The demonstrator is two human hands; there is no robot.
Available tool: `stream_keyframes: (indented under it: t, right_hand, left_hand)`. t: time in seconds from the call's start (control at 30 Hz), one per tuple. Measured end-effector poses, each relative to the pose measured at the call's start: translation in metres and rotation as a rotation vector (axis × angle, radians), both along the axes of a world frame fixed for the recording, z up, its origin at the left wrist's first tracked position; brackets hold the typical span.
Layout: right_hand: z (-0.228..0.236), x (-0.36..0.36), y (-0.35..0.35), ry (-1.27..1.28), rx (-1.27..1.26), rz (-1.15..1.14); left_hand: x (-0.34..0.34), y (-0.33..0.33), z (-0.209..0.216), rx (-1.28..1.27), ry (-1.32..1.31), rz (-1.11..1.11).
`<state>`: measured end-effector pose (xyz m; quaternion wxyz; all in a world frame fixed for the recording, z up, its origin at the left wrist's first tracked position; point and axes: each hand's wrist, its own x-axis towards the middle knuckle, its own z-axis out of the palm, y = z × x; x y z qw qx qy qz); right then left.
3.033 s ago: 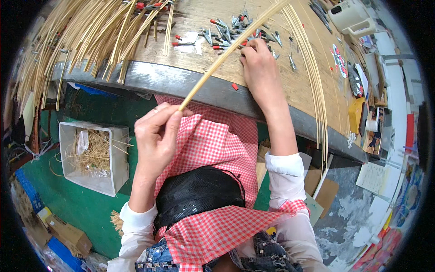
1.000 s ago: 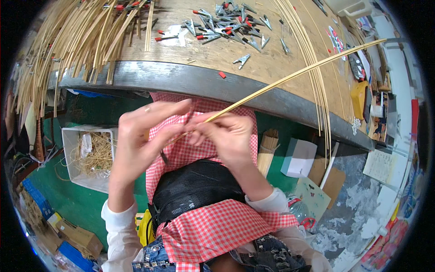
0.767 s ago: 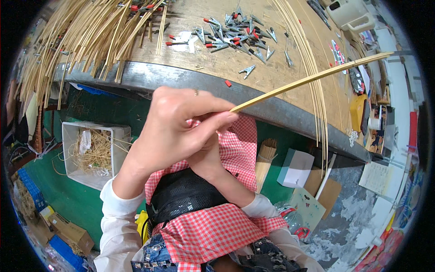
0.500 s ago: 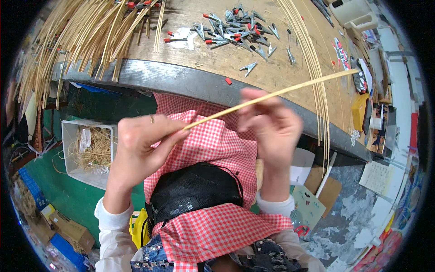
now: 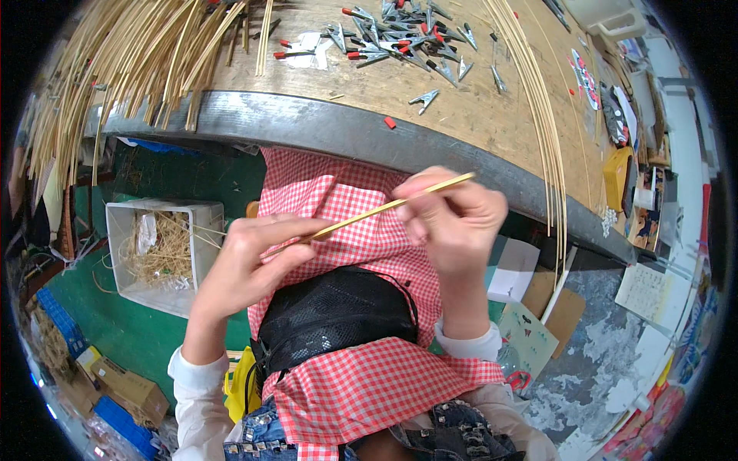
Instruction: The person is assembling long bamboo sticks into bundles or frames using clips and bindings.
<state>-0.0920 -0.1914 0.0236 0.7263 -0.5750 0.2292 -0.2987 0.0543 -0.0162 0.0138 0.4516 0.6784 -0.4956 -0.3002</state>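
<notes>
A thin, pale yellow strip point(image 5: 361, 216), bamboo or cane by its look, slants up to the right between my hands, above my lap. Its lower left part runs between the thumb and fingers of my left hand point(image 5: 257, 257). Near its upper right end, my right hand point(image 5: 459, 219) pinches it between thumb and fingers, and a short tip sticks out past them. Beneath the strip lies a red-and-white checked apron point(image 5: 350, 188) with a black waist bag point(image 5: 330, 315) over it.
Long pale strips point(image 5: 146, 61) overhang the metal-edged workbench point(image 5: 284, 119) at left. More strips point(image 5: 542, 115) lie across its right side. Spring clamps point(image 5: 400, 38) with red tips are heaped between them. On the green floor, a white bin point(image 5: 154, 288) holds scraps. A yellow object point(image 5: 617, 170) sits at the bench's right end.
The strip has slid down and left through my hands; much less of it extends past my right hand, and an end now shows beyond my left thumb. My right fingers have closed on it.
</notes>
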Motion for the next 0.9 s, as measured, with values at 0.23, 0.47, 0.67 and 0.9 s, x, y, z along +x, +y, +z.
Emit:
stream_keyframes:
  t: [0.23,0.47,0.67,0.9]
  right_hand:
    - [-0.007,0.005,0.01,-0.097,-0.045,0.274]
    - [0.002,0.031,-0.043,0.665,-0.58,-0.048]
    - [-0.023,0.056,-0.071,0.847,-1.262,-0.217]
    - [-0.023,0.03,-0.071,0.75,-1.148,-0.124]
  left_hand:
    - [-0.005,-0.029,0.008,0.155,0.651,-0.087]
    - [-0.008,-0.014,-0.009,0.043,0.412,0.173]
    - [-0.017,-0.009,-0.017,-0.007,0.228,0.273]
    - [-0.012,-0.014,-0.013,-0.049,0.04,0.29]
